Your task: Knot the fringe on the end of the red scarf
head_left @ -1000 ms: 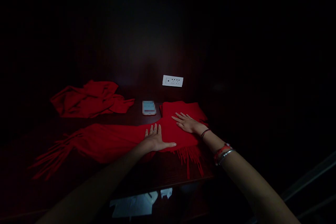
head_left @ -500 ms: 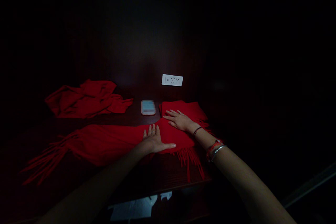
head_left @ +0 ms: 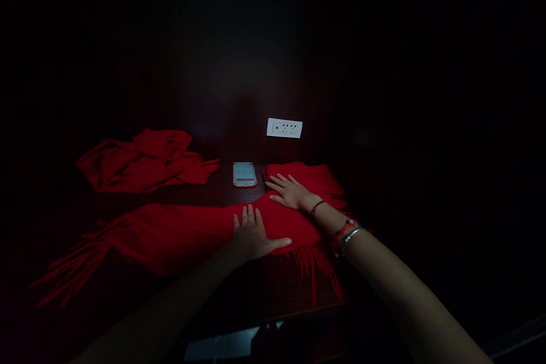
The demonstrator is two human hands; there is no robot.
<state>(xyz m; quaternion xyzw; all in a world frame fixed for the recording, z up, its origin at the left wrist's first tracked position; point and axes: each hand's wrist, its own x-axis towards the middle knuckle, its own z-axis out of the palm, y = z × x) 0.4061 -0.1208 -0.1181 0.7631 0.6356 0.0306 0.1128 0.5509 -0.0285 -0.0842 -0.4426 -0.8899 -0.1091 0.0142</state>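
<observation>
A red fringed scarf [head_left: 183, 233] lies across the dark tabletop, its long end with tassels stretching to the left. Flat on its near middle edge rests my left hand [head_left: 252, 238], fingers spread and thumb pointing right. My right hand [head_left: 289, 192] lies with fingers outstretched on the scarf's right part, close to a folded red cloth [head_left: 307, 173] behind it. Whether that folded part belongs to the same scarf I cannot tell. More fringe hangs toward the table's front edge below my right wrist.
At the back left sits a crumpled heap of red fabric [head_left: 140, 162]. A phone [head_left: 244, 174] with a lit screen lies behind the scarf. On the dark back wall is a white socket panel [head_left: 284, 128]. Something pale [head_left: 222, 345] shows below the table's front edge.
The view has shifted slightly, so most things sit a little further right. My right hand has slid slightly left and back over the cloth; my left hand stays spread on the scarf.
</observation>
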